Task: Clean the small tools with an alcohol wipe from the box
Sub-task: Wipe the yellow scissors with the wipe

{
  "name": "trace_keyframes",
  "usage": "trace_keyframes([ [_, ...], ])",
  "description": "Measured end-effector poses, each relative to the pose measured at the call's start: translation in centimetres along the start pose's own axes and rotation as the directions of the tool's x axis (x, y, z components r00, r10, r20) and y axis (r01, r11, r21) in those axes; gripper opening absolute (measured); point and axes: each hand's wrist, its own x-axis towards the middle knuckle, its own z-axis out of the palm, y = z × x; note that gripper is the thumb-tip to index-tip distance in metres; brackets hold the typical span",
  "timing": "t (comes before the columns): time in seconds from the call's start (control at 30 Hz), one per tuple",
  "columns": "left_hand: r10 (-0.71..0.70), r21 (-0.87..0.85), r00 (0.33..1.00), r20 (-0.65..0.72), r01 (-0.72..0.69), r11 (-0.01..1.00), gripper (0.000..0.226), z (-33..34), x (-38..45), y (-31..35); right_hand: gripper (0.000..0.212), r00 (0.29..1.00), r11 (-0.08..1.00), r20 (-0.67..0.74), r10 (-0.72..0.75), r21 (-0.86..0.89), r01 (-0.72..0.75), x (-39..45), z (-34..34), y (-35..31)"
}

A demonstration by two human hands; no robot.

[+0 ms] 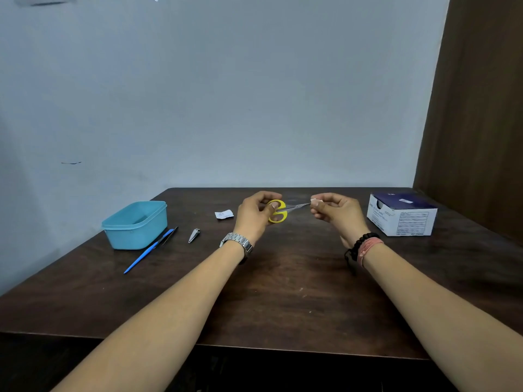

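Note:
My left hand (254,213) grips the yellow handles of small scissors (280,211), held above the dark wooden table (283,292) with the metal blades pointing right. My right hand (335,211) pinches a small white alcohol wipe (316,201) at the tips of the blades. The blue and white wipe box (402,215) stands at the right. On the left lie silver nail clippers (194,235), a blue-handled tool (148,251) and dark tweezers (169,235) beside it.
A light blue plastic tub (135,224) sits at the left, behind the blue tool. A torn white wipe wrapper (224,214) lies left of my left hand. A wall stands behind the table and a brown panel on the right.

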Motion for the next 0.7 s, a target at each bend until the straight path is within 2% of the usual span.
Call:
trace_keyframes([
  [0.1, -0.045, 0.010, 0.999, 0.006, 0.045, 0.999, 0.021, -0.2, 0.2, -0.6, 0.007, 0.999, 1.000, -0.040, -0.009, 0.018, 0.009, 0.3, -0.4, 0.2],
  [0.2, -0.101, -0.086, 0.995, 0.006, 0.101, 0.991, 0.017, -0.1, 0.1, -0.7, 0.007, 0.998, 1.000, -0.064, -0.021, 0.006, 0.021, 0.5, -0.5, 0.3],
  [0.47, -0.184, -0.172, 0.975, 0.127, 0.204, 0.964, 0.013, 0.8, -0.5, -0.7, 0.010, 0.985, 0.960, 0.145, -0.091, -0.252, 0.126, -0.4, 0.8, 0.4],
  [0.7, -0.166, -0.149, 0.973, 0.163, 0.191, 0.970, 0.015, 0.9, -0.7, -0.2, 0.013, 0.987, 0.968, 0.153, -0.040, -0.240, 0.077, -0.6, 0.9, 0.4],
])
